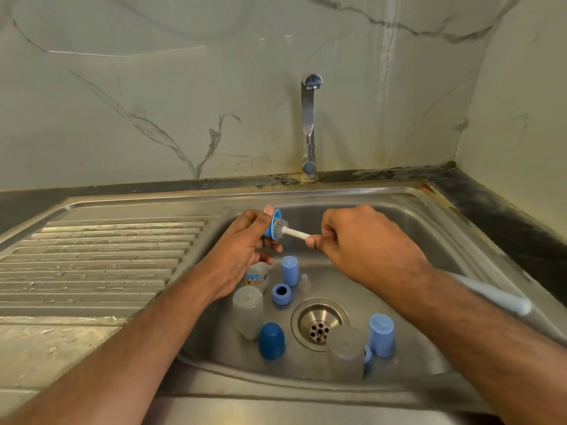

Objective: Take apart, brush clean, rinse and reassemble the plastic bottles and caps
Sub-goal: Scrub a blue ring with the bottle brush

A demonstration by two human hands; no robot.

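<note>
Brushing step — left hand pinches blue cap ring; right hand, at 3 o'clock, grips small brush — twist bristles through the ring's rim.

We have a single view, from a wide-angle camera worn on our head. It looks forward and steeply down into a steel sink directly below us, close enough that our forearms enter from the bottom corners and reach up to mid-frame. Our left hand and right hand meet near the centre. The upper half faces a marble wall straight ahead, with the tap standing upright just right of centre. The draining board fills the left side. Straight edges bow near the borders from the wide lens.
</note>
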